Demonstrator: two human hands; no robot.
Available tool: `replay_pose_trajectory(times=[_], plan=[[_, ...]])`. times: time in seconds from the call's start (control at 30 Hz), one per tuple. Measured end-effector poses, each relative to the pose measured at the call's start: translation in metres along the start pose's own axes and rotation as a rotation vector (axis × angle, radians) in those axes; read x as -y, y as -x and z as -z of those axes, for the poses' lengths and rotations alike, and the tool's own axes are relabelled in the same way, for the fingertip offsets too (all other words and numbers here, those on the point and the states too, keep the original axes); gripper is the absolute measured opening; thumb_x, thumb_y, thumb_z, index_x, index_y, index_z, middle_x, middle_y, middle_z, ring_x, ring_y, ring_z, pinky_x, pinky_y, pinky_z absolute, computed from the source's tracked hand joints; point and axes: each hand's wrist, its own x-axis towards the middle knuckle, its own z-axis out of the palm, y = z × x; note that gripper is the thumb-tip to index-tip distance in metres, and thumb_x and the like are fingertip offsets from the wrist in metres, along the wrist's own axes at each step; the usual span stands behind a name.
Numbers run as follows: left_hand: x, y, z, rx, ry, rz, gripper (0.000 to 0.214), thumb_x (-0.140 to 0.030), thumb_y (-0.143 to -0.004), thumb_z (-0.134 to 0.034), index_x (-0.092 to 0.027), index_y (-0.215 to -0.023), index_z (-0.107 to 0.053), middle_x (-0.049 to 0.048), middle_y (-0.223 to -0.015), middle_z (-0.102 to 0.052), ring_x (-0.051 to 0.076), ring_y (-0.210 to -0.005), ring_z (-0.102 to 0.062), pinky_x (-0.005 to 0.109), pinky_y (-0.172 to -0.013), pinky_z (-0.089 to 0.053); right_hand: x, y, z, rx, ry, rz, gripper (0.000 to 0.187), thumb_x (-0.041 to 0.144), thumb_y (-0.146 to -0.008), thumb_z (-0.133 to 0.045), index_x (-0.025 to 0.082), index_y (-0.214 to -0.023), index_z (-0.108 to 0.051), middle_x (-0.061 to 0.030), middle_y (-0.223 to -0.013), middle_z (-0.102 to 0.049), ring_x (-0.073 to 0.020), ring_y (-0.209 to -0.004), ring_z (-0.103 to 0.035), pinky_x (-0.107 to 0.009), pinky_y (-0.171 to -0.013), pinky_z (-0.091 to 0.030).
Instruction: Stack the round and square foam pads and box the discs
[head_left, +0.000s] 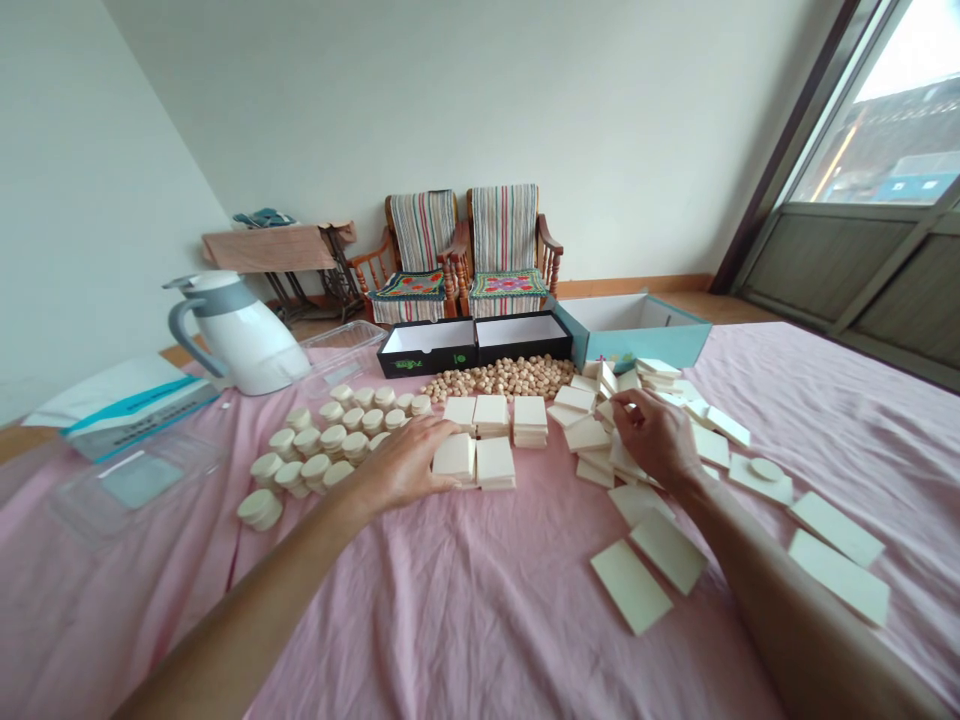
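My left hand rests with curled fingers against a short stack of cream square tiles on the pink cloth. Beside it stand more neat tile stacks and a back row of stacks. My right hand reaches into a loose heap of cream rectangular tiles and pinches one at its fingertips. Left of my left hand lie several stacks of cream round discs.
A pile of small wooden pegs lies before two black boxes and a teal box. A white jug and clear trays stand left. Loose tiles scatter right. Two striped chairs stand by the wall.
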Motion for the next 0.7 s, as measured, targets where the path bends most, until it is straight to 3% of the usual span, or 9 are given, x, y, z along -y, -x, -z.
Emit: replay_pose_trajectory(times=[0.1, 0.37, 0.53, 0.63, 0.7], plan=[[0.001, 0.001, -0.001, 0.022, 0.000, 0.006, 0.059, -0.036, -0.068, -0.076, -0.022, -0.122, -0.055, 0.0086, -0.118, -0.061, 0.027, -0.112, -0.054, 0.039, -0.095, -0.044, 0.004, 0.000, 0.002, 0.014, 0.008, -0.010, 0.018, 0.032, -0.083, -0.051, 0.021, -0.080, -0.065, -0.0001, -0.069, -0.063, -0.0135, -0.056, -0.056, -0.025, -0.057, -0.039], [0.002, -0.003, 0.000, 0.009, 0.017, -0.025, 0.055, -0.029, -0.068, -0.075, -0.024, -0.119, -0.057, 0.0067, -0.120, -0.061, 0.027, -0.117, -0.052, 0.038, -0.099, -0.041, 0.002, 0.000, 0.001, 0.019, 0.023, -0.018, 0.019, 0.032, -0.083, -0.050, 0.021, -0.080, -0.066, -0.0003, -0.068, -0.063, -0.0139, -0.056, -0.055, -0.025, -0.056, -0.037], [0.001, -0.003, 0.001, 0.022, 0.022, -0.024, 0.055, -0.035, -0.070, -0.075, -0.025, -0.121, -0.056, 0.0067, -0.120, -0.061, 0.027, -0.117, -0.051, 0.039, -0.098, -0.041, 0.001, 0.000, 0.000, 0.010, 0.017, -0.008, 0.019, 0.032, -0.081, -0.051, 0.021, -0.080, -0.066, -0.0009, -0.068, -0.064, -0.0140, -0.055, -0.055, -0.025, -0.055, -0.037], [-0.013, -0.001, 0.003, -0.055, -0.008, -0.039, 0.060, -0.036, -0.071, -0.076, -0.024, -0.125, -0.052, 0.0077, -0.122, -0.059, 0.028, -0.118, -0.050, 0.041, -0.101, -0.039, 0.004, 0.000, 0.002, 0.011, 0.012, -0.020, 0.018, 0.031, -0.081, -0.052, 0.021, -0.080, -0.066, -0.0020, -0.072, -0.066, -0.0141, -0.056, -0.056, -0.025, -0.057, -0.038], [-0.033, 0.000, 0.004, -0.116, 0.012, -0.049, 0.055, -0.034, -0.074, -0.074, -0.022, -0.124, -0.053, 0.0080, -0.120, -0.060, 0.027, -0.115, -0.051, 0.040, -0.101, -0.039, 0.005, -0.001, 0.003, 0.012, 0.014, -0.023, 0.017, 0.030, -0.082, -0.052, 0.021, -0.080, -0.066, -0.0024, -0.074, -0.066, -0.0140, -0.057, -0.057, -0.025, -0.057, -0.039]])
